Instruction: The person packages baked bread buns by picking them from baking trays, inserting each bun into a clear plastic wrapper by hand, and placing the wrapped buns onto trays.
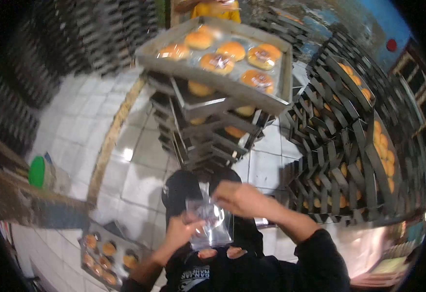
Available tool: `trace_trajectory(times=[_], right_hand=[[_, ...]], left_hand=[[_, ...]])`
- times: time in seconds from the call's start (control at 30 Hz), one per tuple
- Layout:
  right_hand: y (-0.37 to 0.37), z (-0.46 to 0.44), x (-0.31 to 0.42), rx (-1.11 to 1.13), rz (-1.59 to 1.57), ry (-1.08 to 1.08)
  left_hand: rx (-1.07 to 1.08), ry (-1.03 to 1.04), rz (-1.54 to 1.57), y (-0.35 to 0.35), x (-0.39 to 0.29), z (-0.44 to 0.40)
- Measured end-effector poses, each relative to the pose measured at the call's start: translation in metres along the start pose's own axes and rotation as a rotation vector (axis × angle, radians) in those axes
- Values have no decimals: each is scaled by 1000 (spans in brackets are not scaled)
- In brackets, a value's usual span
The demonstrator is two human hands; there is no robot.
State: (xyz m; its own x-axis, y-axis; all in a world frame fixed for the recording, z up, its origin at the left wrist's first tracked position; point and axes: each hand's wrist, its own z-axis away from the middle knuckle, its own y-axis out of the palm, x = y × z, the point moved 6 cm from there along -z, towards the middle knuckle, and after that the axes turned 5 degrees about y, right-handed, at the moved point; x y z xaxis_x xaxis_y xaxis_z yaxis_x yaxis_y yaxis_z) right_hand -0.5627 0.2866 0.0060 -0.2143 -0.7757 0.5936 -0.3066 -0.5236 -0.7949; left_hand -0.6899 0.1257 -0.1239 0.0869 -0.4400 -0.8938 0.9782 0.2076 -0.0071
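Observation:
Above the lap, my left hand [182,230] grips the left side of a clear plastic bag [214,232]. My right hand [239,197] is closed at the bag's upper right edge; its fingertips are blurred, and what they pinch cannot be made out. The bag looks transparent, with shiny reflections. In front of my knees, a metal tray [174,75] tops a stack of trays. Several round golden buns [217,63] lie in it, some in clear wrapping.
Stacked dark trays with buns [337,165] stand on the right. Another bun tray [118,246] is at the lower left. A container with a green lid [36,172] stands at the left. A person in yellow [216,10] is behind the top tray.

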Motion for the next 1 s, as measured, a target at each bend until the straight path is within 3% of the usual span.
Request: trace_trajectory(times=[0.07,0.13,0.2,0.3,0.4,0.43,0.53,0.63,0.7,0.73,0.77,0.8,0.9,0.97,1.0], right_hand=[[-4,-19,-11,106,-174,39],[10,-19,-40,280,-277,343],[32,-10,-76,236,-225,379],[35,-1,-92,189,182,316],[5,-6,-55,208,-28,334],[-10,-14,-27,194,48,260],[-37,-39,12,409,-88,142],[-106,-89,40,234,116,-298],[-192,-146,25,-43,126,46],[-235,-184,10,-182,223,109],[-267,-224,-45,-348,264,-48],[-288,-251,-74,-343,222,102],[-306,-312,-186,-181,803,398],[-290,-305,-189,-302,662,326],[-283,-304,-181,-193,564,454]], left_hand=[[-14,73,-204,-9,-16,3],[-141,407,-274,-10,-18,7],[-196,707,-942,-4,-23,23],[-292,613,-1190,3,16,11],[-530,661,-783,-16,-18,28],[-600,794,-456,-22,-49,38],[77,345,-99,-11,-42,5],[62,351,77,-17,-26,-22],[-28,313,266,-31,-11,-42],[-107,321,333,-39,-9,-52],[-117,309,420,-40,-6,-62],[-128,289,516,-39,-4,-69],[-111,293,681,-34,26,-94],[-124,317,681,-28,28,-91],[-116,330,650,-32,28,-90]])
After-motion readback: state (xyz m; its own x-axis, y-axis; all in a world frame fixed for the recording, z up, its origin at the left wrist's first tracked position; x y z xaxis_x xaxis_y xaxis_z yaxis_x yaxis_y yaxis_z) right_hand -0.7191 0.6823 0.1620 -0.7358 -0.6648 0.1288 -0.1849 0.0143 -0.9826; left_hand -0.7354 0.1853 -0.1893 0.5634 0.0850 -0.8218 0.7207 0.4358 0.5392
